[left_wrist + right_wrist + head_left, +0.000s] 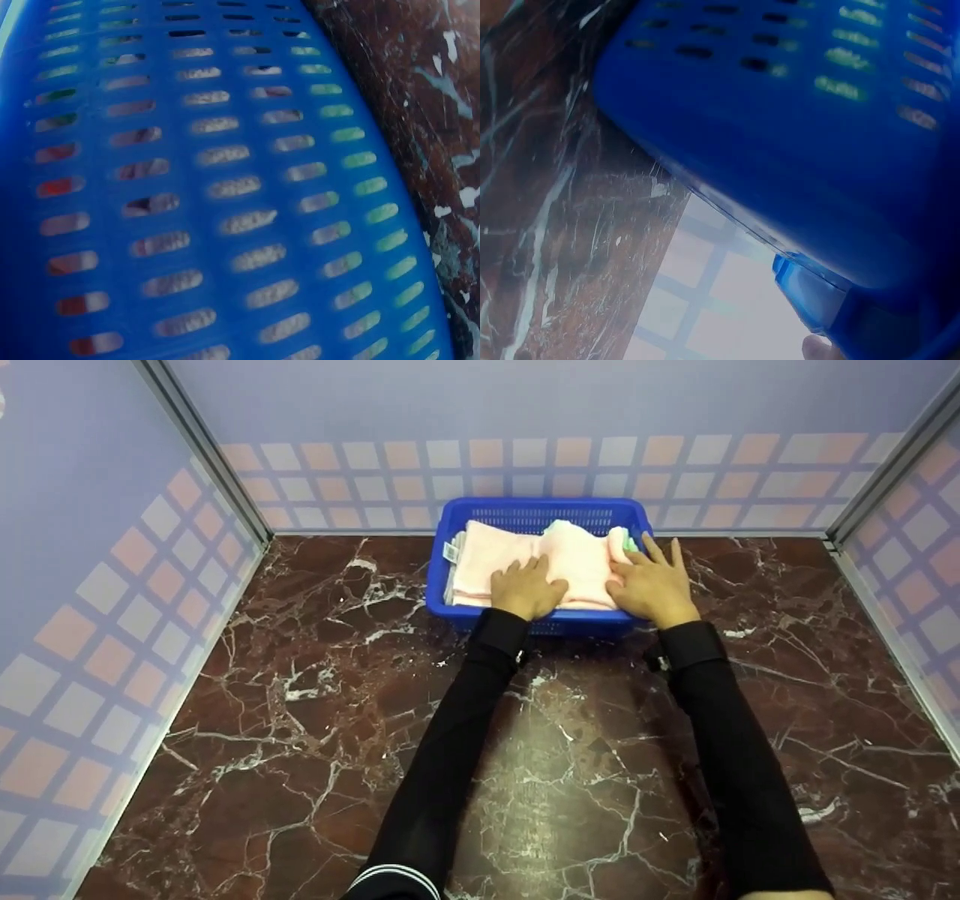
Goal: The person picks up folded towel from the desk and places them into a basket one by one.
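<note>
A blue slotted plastic basket [442,600] stands against the back wall, filled with folded cloths. On top lie a pale pink folded cloth [487,555] at the left and another pink cloth [574,559] in the middle. My left hand [527,587] rests palm down on the pink cloths, fingers extended. At the basket's right end, my right hand [656,585] spreads its fingers over the rim, its thumb and nearest fingers touching the pink cloth. A bit of green cloth [630,542] shows beside it. Both wrist views look at the basket's side [97,172], with pale and green cloth behind the slots.
A dark red marbled tabletop [300,735] lies under the basket. Panels with pink and grey squares rise at the back [360,405], left and right. A white label [450,553] hangs from cloth at the basket's left end.
</note>
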`<state>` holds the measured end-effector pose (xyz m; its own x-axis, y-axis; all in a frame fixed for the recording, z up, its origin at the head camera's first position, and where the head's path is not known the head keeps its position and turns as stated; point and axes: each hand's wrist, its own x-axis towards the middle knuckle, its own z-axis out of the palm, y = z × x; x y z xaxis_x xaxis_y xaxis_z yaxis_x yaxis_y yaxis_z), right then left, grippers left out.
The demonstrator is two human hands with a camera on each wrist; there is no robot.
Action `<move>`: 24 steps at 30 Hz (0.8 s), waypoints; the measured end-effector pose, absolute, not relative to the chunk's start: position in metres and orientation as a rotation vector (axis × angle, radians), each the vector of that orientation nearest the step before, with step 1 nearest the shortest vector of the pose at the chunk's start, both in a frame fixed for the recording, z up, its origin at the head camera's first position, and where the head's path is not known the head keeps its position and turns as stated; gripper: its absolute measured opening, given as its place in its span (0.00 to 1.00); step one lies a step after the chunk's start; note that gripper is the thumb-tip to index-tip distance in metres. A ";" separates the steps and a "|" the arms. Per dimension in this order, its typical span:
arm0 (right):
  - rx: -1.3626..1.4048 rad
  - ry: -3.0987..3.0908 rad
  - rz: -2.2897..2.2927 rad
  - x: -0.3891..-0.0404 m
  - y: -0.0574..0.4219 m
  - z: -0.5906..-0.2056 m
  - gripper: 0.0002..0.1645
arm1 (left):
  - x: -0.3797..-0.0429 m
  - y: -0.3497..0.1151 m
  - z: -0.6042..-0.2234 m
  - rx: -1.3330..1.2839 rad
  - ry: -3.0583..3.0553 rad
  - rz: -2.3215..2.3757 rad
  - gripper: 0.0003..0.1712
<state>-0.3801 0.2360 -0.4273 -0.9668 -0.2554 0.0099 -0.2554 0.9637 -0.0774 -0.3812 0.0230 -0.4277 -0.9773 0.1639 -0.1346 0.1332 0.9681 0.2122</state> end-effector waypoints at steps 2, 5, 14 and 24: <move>-0.397 3.101 -0.111 -0.378 0.235 -0.428 0.33 | -0.379 0.022 -0.427 0.231 2.945 0.298 0.41; -0.413 3.093 -0.095 -0.376 0.235 -0.426 0.33 | -0.375 0.022 -0.425 0.231 2.931 0.306 0.41; -0.427 3.118 -0.131 -0.376 0.237 -0.422 0.32 | -0.377 0.023 -0.421 0.254 2.944 0.320 0.42; -0.439 3.250 -0.540 -0.372 0.242 -0.435 0.32 | -0.372 0.015 -0.430 0.343 3.057 0.525 0.40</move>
